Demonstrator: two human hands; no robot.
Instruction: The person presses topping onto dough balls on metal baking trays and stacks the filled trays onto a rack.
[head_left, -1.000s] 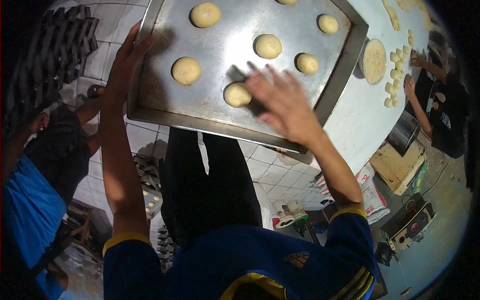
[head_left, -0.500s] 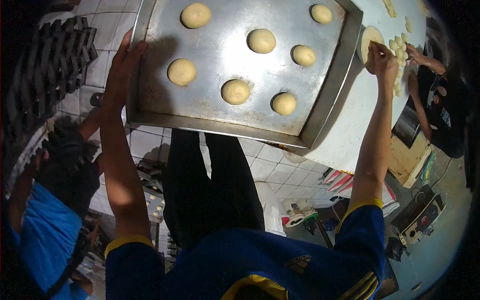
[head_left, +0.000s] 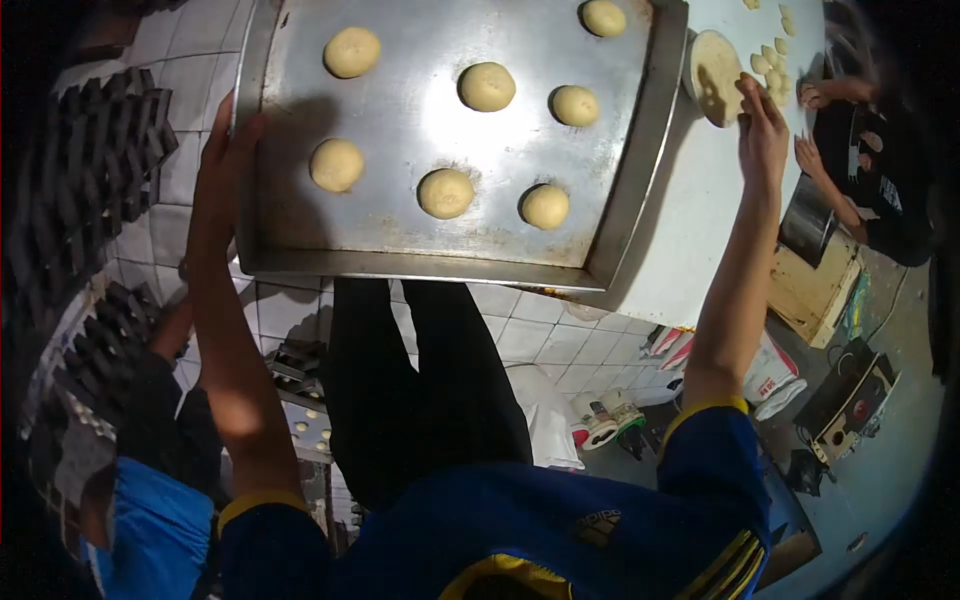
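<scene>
While we hold the baking tray (head_left: 420,265): its right part lies over the white desk (head_left: 680,240) and its left part reaches past the desk's edge, which, we judge, is why this side needs support.
Left grip (head_left: 222,150): closed on the tray's left side wall, probably so that the fingers do not press the dough.
Dough balls (head_left: 446,193): seven are visible on the tray, all apart, perhaps so that they do not stick together.
Right grip (head_left: 763,125): at the rim of the bowl (head_left: 691,75); whether its fingers pinch something, we cannot tell.
Around us: beyond the bowl are small dough pieces (head_left: 770,62), with a co-worker's hands (head_left: 813,157) near them.
In the way: the bowl stands between our tray and these pieces.
</scene>
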